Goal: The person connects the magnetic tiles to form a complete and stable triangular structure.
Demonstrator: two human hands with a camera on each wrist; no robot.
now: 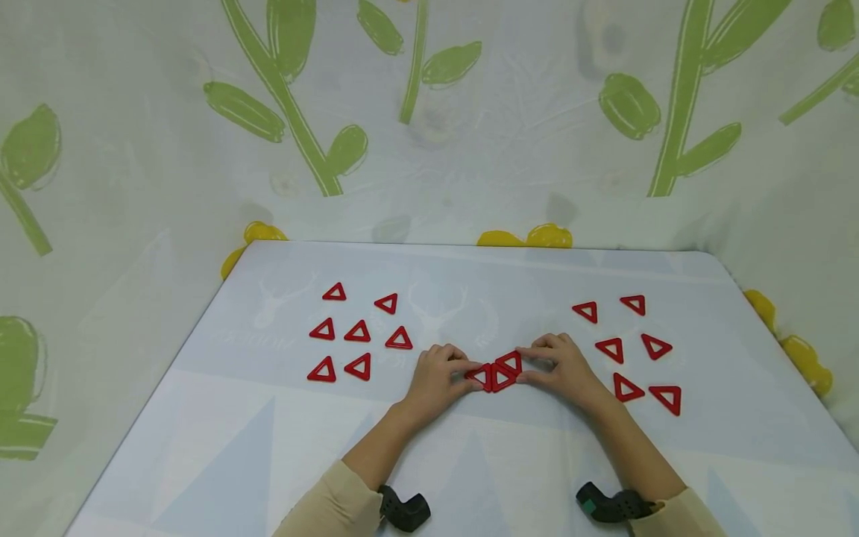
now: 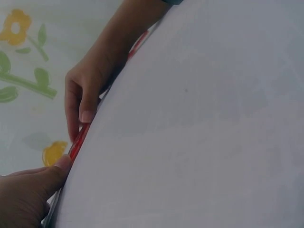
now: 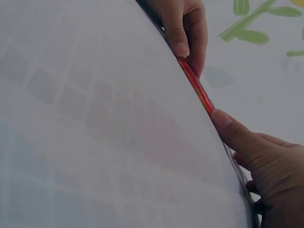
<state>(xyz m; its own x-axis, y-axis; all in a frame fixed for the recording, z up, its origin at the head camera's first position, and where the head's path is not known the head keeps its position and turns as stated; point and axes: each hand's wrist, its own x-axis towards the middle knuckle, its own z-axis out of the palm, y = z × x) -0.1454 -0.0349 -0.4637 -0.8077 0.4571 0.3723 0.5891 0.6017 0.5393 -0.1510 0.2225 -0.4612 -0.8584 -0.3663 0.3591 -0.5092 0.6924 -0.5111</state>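
Observation:
In the head view, three red hollow triangle tiles lie edge to edge on the table between the hands. My left hand (image 1: 432,379) pinches the left triangle tile (image 1: 489,377) between thumb and forefinger. At the other end, the thumb and fingertips of my right hand (image 1: 565,371) grip the upper right triangle tile (image 1: 520,362). A middle triangle tile (image 1: 494,378) touches both neighbours. Both wrist views show the tiles as a thin red strip (image 3: 195,85), seen nearly edge-on along the table surface, with a thumb at either end.
Several loose red triangle tiles (image 1: 321,379) are scattered left of the hands, and several others (image 1: 666,388) on the right, some close beside the right forearm. The pale table (image 1: 322,462) has its far edge against a leaf-patterned wall covering (image 1: 510,171). Black devices (image 1: 406,512) sit at both wrists.

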